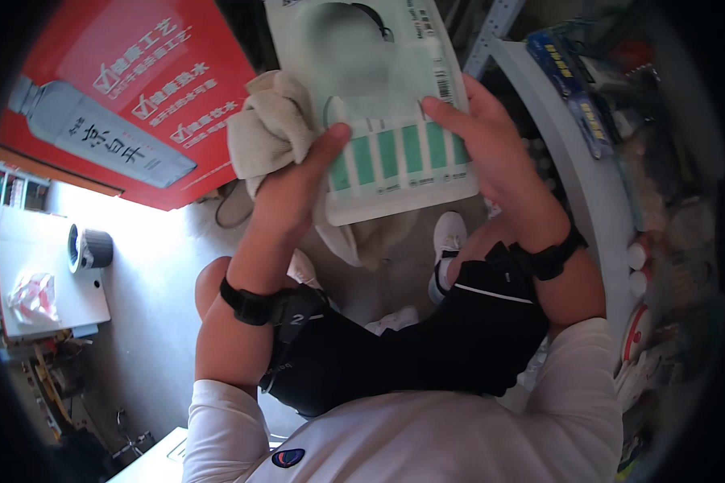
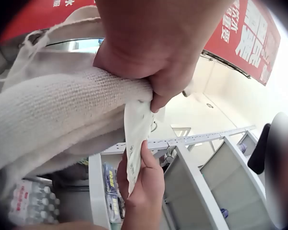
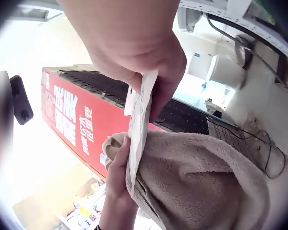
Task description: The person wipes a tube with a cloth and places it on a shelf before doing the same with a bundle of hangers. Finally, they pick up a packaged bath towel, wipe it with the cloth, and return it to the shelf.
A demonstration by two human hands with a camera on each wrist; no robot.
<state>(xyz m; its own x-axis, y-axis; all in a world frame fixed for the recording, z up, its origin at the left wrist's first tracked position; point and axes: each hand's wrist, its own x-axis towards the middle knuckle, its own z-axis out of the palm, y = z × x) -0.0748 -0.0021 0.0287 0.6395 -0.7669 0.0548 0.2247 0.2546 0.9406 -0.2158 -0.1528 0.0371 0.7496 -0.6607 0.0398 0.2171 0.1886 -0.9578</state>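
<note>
A flat white-and-green package (image 1: 399, 157) with a clear window and printed labels is held up in front of the person, tilted, in the head view. My left hand (image 1: 294, 189) grips its left edge, thumb over the front, together with a bunched beige towel (image 1: 267, 129). On the opposite edge, my right hand (image 1: 495, 145) pinches the package with the thumb in front and fingers behind. From the left wrist, the towel (image 2: 62, 110) hangs in thick folds beside the thin edge of the package (image 2: 136, 134). The right wrist view shows the towel (image 3: 197, 177) draped behind the package.
A large red display panel (image 1: 161, 80) with a printed bottle stands at the left. Close on the right runs a grey metal shelf (image 1: 560, 105) holding packaged goods (image 1: 576, 97). A white table (image 1: 56, 282) with a dark cylindrical object (image 1: 95, 248) is at far left.
</note>
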